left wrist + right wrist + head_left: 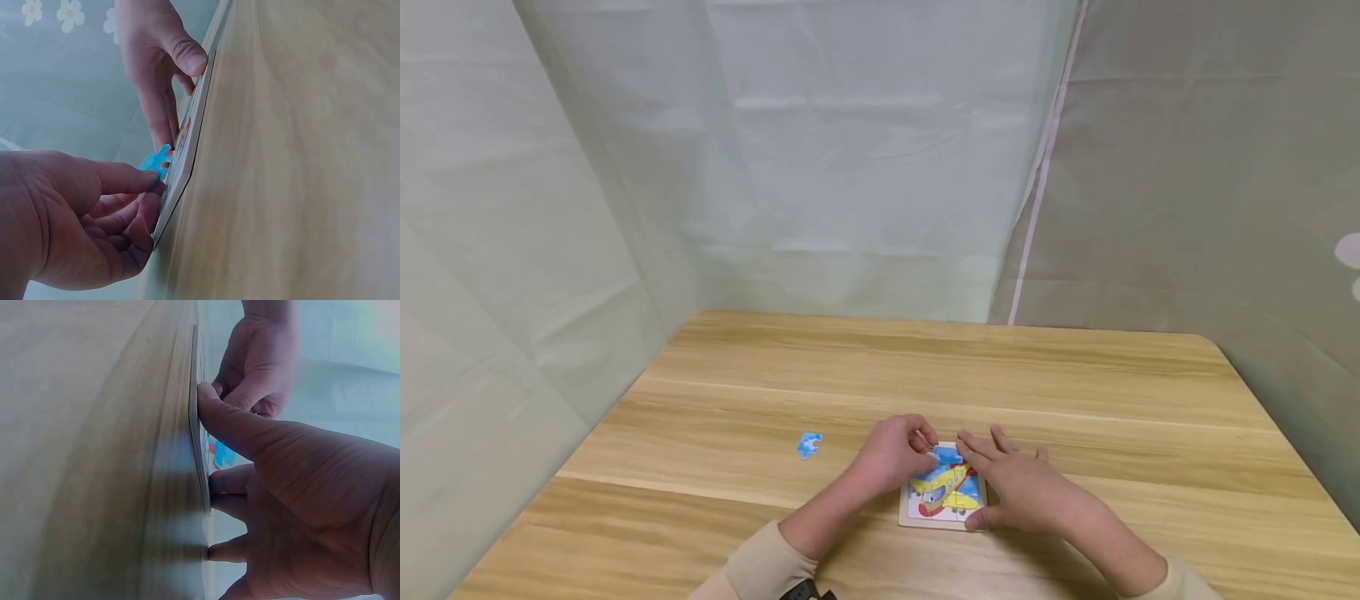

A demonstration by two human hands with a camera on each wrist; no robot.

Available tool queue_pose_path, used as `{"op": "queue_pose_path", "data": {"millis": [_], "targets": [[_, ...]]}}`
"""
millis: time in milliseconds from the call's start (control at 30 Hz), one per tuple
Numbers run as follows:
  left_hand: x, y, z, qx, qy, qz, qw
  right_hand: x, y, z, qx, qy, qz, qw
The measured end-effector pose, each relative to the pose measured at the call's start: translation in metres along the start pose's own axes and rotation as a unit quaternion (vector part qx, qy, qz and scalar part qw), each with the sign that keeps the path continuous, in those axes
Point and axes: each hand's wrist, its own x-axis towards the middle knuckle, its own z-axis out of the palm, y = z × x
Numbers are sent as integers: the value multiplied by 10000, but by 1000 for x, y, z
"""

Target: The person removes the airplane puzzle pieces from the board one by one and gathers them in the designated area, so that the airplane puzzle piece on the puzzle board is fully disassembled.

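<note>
A square wooden jigsaw tray (922, 524) with a yellow cartoon airplane picture lies flat on the table, its top part between the two hands. My left hand (891, 457) is over the tray's upper left. In the left wrist view it pinches a blue puzzle piece (152, 162) between thumb and fingers, tilted above the tray's surface. My right hand (1026, 490) lies along the tray's right side with fingers spread. Its thumb (209, 403) touches the tray's edge, and some fingertips touch the far end. The left hand hides part of the tray's upper left corner.
One loose blue-and-white puzzle piece (808, 444) lies on the wood-grain table (715, 425), left of the tray. Pale cloth curtains (865, 167) hang behind the table and along its sides. A dark device (801, 590) shows near the left sleeve.
</note>
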Motion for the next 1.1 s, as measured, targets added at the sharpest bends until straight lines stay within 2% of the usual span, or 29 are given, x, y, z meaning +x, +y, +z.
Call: {"op": "queue_pose_path", "data": {"millis": [233, 833, 1100], "targets": [[0, -4, -4, -167, 42, 155, 9997, 0, 1, 1, -56, 22, -29, 10000], [-1, -19, -19, -247, 382, 193, 9988, 0, -1, 0, 34, -29, 17, 10000], [-6, -27, -31, -212, 486, 14, 9986, 0, 1, 1, 50, -33, 13, 10000]]}}
